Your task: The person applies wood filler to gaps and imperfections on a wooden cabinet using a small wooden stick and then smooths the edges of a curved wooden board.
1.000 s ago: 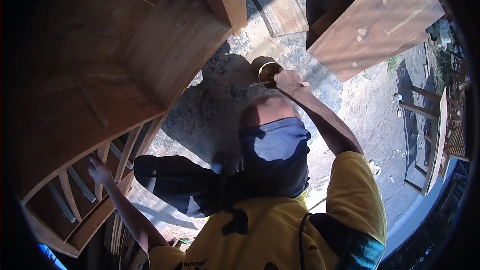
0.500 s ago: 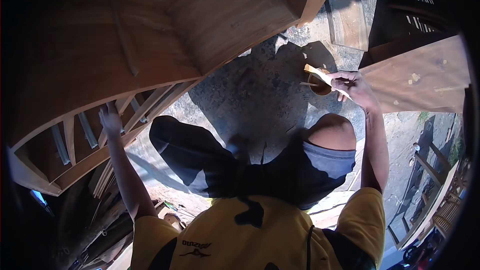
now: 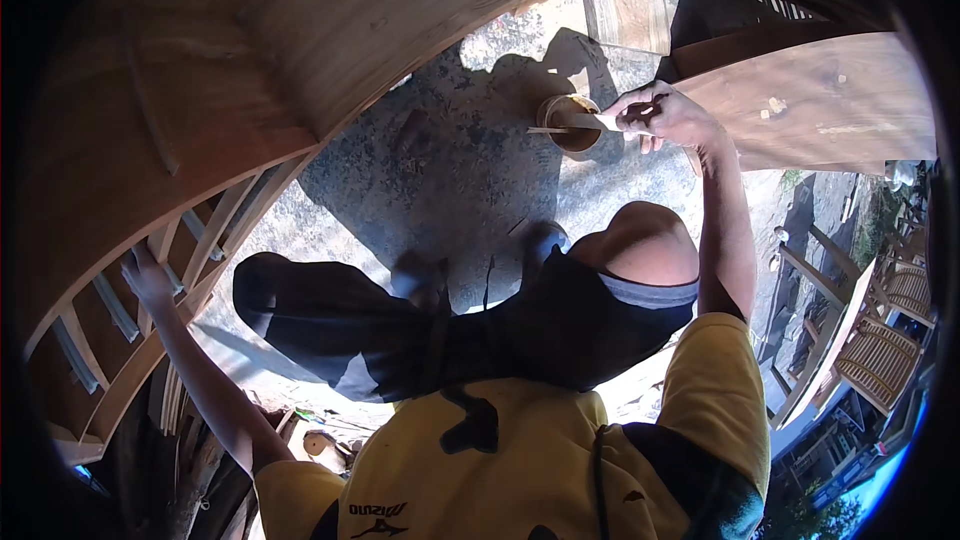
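Head view: right hand (image 3: pixel 665 118) pinches a pale, flat, narrow strip (image 3: pixel 598 122) between thumb and fingers, far end over the small round tub with brown insides (image 3: pixel 577 141). Tub sits on mottled grey concrete floor (image 3: pixel 430 160), ahead of the knees; thin pale stick (image 3: pixel 543 130) pokes past its left rim. Left hand (image 3: pixel 148 280), fingers partly extended, touches the slatted side of the large brown wooden furniture piece (image 3: pixel 380 15); can't tell if it's gripping.

Single head-worn fisheye view, wide, close and steeply downward.
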### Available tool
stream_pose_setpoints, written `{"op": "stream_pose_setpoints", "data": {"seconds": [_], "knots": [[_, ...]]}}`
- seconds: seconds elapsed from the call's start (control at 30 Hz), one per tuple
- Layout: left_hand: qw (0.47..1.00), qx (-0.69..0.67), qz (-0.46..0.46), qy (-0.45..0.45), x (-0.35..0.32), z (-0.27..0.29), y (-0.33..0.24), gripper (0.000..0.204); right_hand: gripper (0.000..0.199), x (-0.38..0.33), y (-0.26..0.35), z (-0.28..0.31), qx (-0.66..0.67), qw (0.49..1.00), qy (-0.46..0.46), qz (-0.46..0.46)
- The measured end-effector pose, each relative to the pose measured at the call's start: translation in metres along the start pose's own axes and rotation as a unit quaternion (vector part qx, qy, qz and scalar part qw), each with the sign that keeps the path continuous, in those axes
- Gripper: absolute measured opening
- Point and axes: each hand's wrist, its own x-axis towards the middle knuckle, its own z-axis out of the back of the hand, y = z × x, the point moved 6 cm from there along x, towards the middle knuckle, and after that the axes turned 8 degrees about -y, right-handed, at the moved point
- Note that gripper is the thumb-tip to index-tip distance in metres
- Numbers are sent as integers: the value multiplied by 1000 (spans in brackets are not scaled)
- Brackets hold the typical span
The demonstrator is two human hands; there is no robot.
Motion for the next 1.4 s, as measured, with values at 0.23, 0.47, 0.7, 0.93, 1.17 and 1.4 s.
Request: {"op": "stream_pose_setpoints", "data": {"seconds": [0.23,0.47,0.7,0.93,1.17,1.4], "knots": [[998,57,-15,23,4,-33,-10,45,23,33,-95,-50,-408,879,-231,87],[999,1,-37,-22,13,29,-48,32,29,3,-98,-21,114,988,-103,-5],[997,-41,58,4,36,49,-92,31,29,-5,14,-24,113,991,-37,66],[981,-91,164,37,36,53,-88,44,30,54,198,-164,113,960,111,229],[997,-58,2,-41,34,49,-95,33,33,112,204,-310,315,921,39,226],[989,-33,-91,-112,32,58,-105,32,34,88,205,-356,295,899,-131,297]]}}
